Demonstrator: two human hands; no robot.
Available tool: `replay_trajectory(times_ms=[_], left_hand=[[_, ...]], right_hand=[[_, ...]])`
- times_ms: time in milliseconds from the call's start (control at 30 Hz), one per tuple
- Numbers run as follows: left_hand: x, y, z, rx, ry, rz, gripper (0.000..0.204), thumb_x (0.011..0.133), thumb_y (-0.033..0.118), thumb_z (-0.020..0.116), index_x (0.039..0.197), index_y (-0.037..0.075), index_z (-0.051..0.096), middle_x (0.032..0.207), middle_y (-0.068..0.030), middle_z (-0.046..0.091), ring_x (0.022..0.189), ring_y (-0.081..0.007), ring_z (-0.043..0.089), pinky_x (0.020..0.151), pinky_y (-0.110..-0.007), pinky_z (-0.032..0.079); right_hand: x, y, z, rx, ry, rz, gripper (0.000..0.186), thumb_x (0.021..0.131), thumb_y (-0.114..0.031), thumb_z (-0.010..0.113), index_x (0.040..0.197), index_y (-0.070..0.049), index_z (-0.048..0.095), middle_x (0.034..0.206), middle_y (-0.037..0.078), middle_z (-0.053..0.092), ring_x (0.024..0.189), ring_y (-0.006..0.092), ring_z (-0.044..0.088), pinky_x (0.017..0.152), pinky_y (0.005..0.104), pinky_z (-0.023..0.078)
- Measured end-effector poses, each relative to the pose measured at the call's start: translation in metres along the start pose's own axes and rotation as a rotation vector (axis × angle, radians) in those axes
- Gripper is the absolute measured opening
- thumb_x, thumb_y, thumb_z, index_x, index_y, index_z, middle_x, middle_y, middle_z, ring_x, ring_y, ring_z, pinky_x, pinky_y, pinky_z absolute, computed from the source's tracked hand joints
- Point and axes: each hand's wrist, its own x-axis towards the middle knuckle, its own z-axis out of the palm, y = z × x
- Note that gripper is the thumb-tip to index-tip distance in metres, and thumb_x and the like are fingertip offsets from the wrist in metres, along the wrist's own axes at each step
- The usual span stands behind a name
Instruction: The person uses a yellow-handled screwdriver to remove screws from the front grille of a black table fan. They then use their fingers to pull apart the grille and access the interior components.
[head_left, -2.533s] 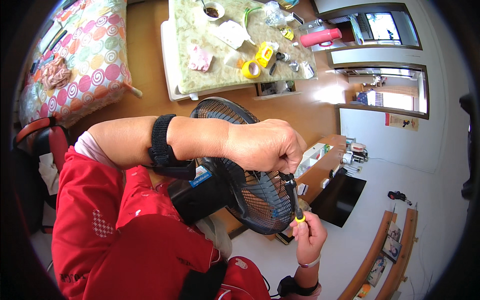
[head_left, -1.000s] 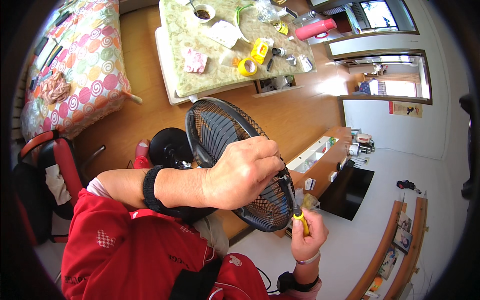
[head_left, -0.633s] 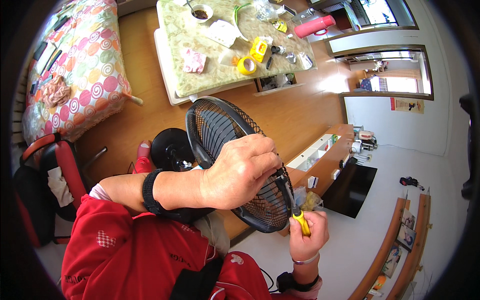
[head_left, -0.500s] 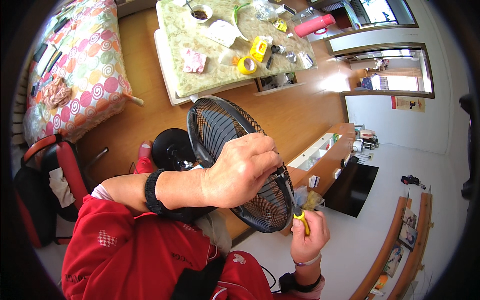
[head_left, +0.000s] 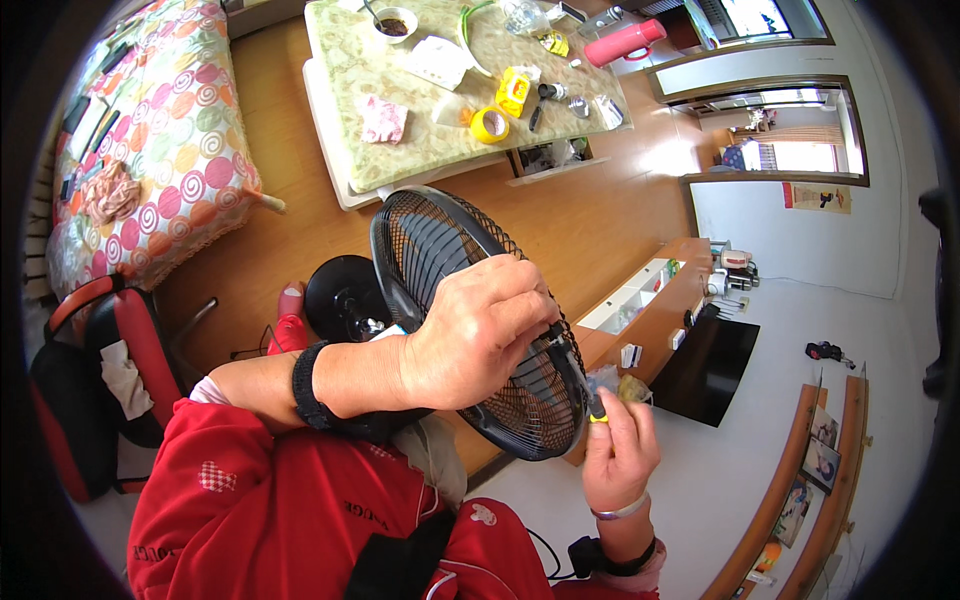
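A black fan (head_left: 430, 235) with a round wire grille leans in front of me, its face turned to the right. My left hand (head_left: 480, 330) reaches across the grille, fingers closed at its far right rim; the fingertips' exact grip is partly hidden. My right hand (head_left: 622, 455) is closed around the handle of a yellow-and-black screwdriver (head_left: 598, 408). Its thin shaft runs up toward the rim beside my left fingertips; I cannot tell what the tip touches. Below the grille, the fan's round black base (head_left: 340, 292) rests by my foot.
A marble-patterned table (head_left: 375, 165) ahead carries yellow tape (head_left: 489, 126), a pink cloth (head_left: 383, 119), a bowl (head_left: 395, 25) and a pink thermos (head_left: 625, 42). At left are a covered bed (head_left: 190, 150) and a red-black chair (head_left: 140, 330). A TV cabinet (head_left: 640, 330) stands right.
My right fingers have shifted up the screwdriver's handle and now cover most of its yellow part. My left hand has moved slightly left and up, still at the grille's rim.
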Motion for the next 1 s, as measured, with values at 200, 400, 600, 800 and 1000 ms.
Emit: replay_trajectory(times_ms=[200, 400, 600, 800, 1000], left_hand=[[-0.001, 0.0, -0.001, -0.004, -0.004, 0.004, 0.026, 0.072, -0.008, 0.079, 0.093, 0.002, 0.068, 0.087, -0.0104, 0.062, 0.077, -0.0307, 0.063, 0.067, -0.041, 0.05], [-0.002, -0.001, -0.002, 0.007, -0.003, 0.012, 0.025, 0.073, -0.008, 0.079, 0.093, 0.002, 0.068, 0.087, -0.01, 0.063, 0.076, -0.0304, 0.063, 0.066, -0.041, 0.05], [-0.003, -0.001, -0.002, 0.015, 0.008, 0.02, 0.025, 0.073, -0.008, 0.079, 0.093, 0.002, 0.067, 0.087, -0.0101, 0.063, 0.076, -0.0304, 0.063, 0.065, -0.041, 0.049], [-0.003, 0.0, 0.001, 0.003, 0.019, 0.015, 0.024, 0.073, -0.007, 0.078, 0.092, 0.002, 0.067, 0.086, -0.0101, 0.062, 0.077, -0.0307, 0.063, 0.066, -0.041, 0.05], [-0.005, 0.004, 0.001, -0.01, 0.022, 0.01, 0.025, 0.069, -0.005, 0.078, 0.09, 0.002, 0.067, 0.084, -0.0094, 0.061, 0.079, -0.0313, 0.063, 0.068, -0.041, 0.052]], right_hand=[[-0.006, 0.004, 0.008, 0.143, 0.096, 0.0, 0.041, 0.08, -0.004, 0.085, 0.115, 0.001, 0.065, 0.099, 0.018, 0.068, 0.085, 0.0361, 0.065, 0.075, 0.0419, 0.053], [-0.002, 0.0, -0.01, 0.122, -0.068, 0.08, 0.028, 0.088, -0.006, 0.079, 0.112, 0.002, 0.066, 0.095, 0.018, 0.068, 0.082, 0.0377, 0.067, 0.072, 0.042, 0.053], [0.007, -0.005, -0.014, 0.197, -0.216, 0.179, 0.022, 0.095, -0.005, 0.067, 0.116, 0.003, 0.064, 0.093, 0.019, 0.067, 0.08, 0.0386, 0.067, 0.07, 0.0432, 0.052], [0.007, 0.001, -0.006, -0.086, -0.086, -0.043, 0.024, 0.098, -0.006, 0.065, 0.12, 0.003, 0.062, 0.085, 0.02, 0.065, 0.073, 0.0388, 0.067, 0.066, 0.0427, 0.052], [0.005, 0.008, -0.007, 0.965, -0.388, 0.529, 0.021, 0.11, -0.019, 0.054, 0.119, -0.001, 0.05, 0.075, 0.007, 0.059, 0.054, 0.0097, 0.049, 0.049, 0.0269, 0.04]])
